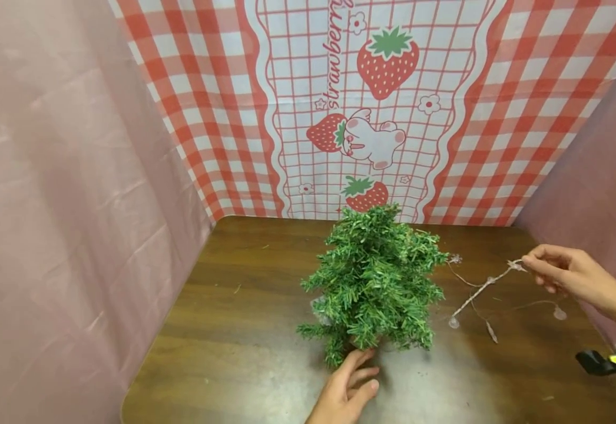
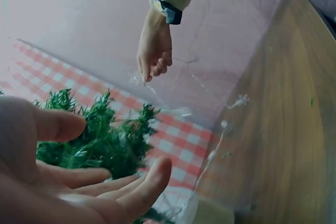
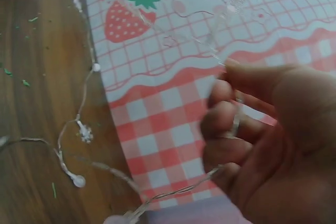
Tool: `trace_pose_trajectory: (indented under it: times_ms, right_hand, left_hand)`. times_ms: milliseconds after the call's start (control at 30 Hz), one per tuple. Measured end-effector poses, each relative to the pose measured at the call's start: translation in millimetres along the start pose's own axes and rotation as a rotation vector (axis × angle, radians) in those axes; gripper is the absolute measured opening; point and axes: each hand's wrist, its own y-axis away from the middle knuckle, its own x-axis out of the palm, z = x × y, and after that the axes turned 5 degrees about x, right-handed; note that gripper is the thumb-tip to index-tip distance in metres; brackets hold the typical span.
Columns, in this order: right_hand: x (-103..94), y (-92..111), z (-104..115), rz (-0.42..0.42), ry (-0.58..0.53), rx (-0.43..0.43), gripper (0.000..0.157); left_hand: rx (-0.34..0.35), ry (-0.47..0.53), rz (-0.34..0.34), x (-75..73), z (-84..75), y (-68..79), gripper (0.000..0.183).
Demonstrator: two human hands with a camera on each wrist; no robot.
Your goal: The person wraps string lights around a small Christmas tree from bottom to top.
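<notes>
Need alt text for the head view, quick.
A small artificial Christmas tree stands on a wooden table; the left hand rests open at its base. The right hand pinches a wire string of lights trailing onto the table.

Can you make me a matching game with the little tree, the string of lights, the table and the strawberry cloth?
Things:
1. little tree
2. string of lights
3. table
4. strawberry cloth

Descriptions:
A. brown wood, underneath everything
B. pinched in the right hand, trailing down to the table
C. hanging at the back, red and white checks
D. green, standing upright, with the left hand at its base

Pairs: 1-D, 2-B, 3-A, 4-C
</notes>
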Motion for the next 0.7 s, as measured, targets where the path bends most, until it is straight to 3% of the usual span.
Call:
trace_pose_trajectory:
  times_ms: [167,333,400,567,633,700]
  right_hand:
    - [6.7,-6,0,-0.246,-0.007,0.03,0.012]
    - [4.7,-12,7,-0.405,-0.004,0.002,0.009]
    - [3.0,-14,10,-0.455,0.02,0.003,0.012]
    - [-0.9,-18,19,-0.531,0.081,0.022,0.017]
    - [-2.1,-21,22,-0.539,0.092,0.033,0.014]
    - [-3.4,-24,25,-0.529,0.1,0.047,0.013]
  left_hand:
    - [0.02,-0.116,0.115,-16.3,-8.7,9.4,0.043]
    - [0.076,-0.148,0.233,-40.7,-26.8,17.7,0.033]
    - [0.11,-0.134,0.231,-51.7,-35.4,18.1,0.03]
    - [0.335,-0.099,0.172,-85.8,-56.0,7.6,0.025]
    - [0.375,-0.091,0.133,-102.6,-64.6,-0.8,0.025]
    - [0.357,-0.075,0.084,-119.9,-73.8,-10.9,0.025]
